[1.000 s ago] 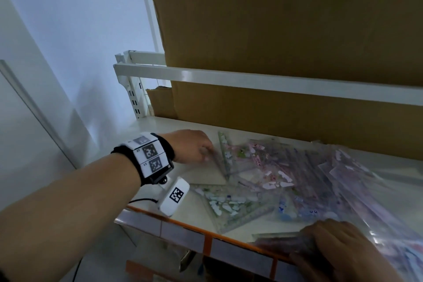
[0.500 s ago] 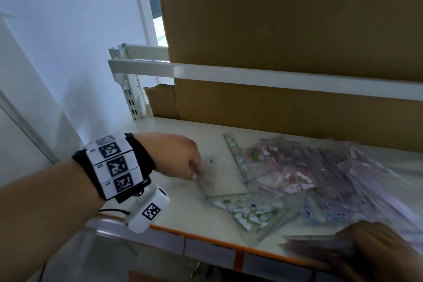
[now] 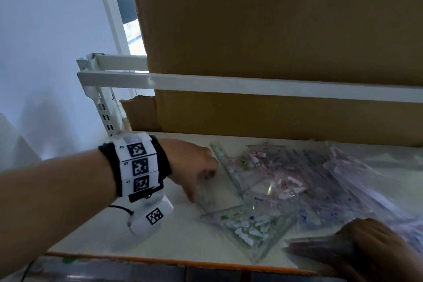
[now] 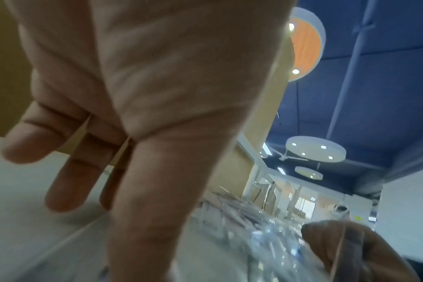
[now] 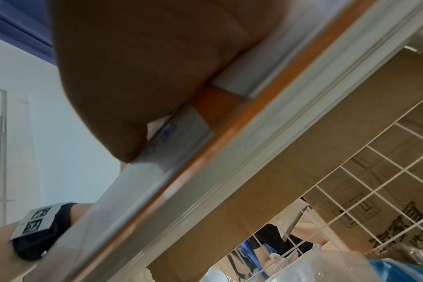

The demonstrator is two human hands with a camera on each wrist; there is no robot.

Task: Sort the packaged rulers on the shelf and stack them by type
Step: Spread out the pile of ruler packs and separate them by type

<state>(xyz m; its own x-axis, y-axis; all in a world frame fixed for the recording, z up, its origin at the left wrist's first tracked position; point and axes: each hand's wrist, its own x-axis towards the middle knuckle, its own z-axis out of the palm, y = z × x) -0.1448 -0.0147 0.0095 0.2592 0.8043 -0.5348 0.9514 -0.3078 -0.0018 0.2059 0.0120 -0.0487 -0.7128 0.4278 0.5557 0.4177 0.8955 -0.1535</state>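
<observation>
Directly beneath the left hand [image 3: 194, 167], at the near-left edge of the loose pile of clear-bagged patterned rulers [image 3: 297, 181] on the white shelf board [image 3: 183, 242], lies the clear plastic set square in its transparent sleeve [image 3: 219, 194]; its long edge runs from the fingertips toward the right hand [image 3: 375, 252]; the left fingers [image 4: 68, 183] hang fairly straight, and whether they pinch it cannot be told; the left hand is judged nearer; the right hand grips a dark flat stack of packaged rulers [image 3: 320, 249] at the shelf front; no containers are in use; brown cardboard cartons [image 3: 274, 30] stand behind both hands.
</observation>
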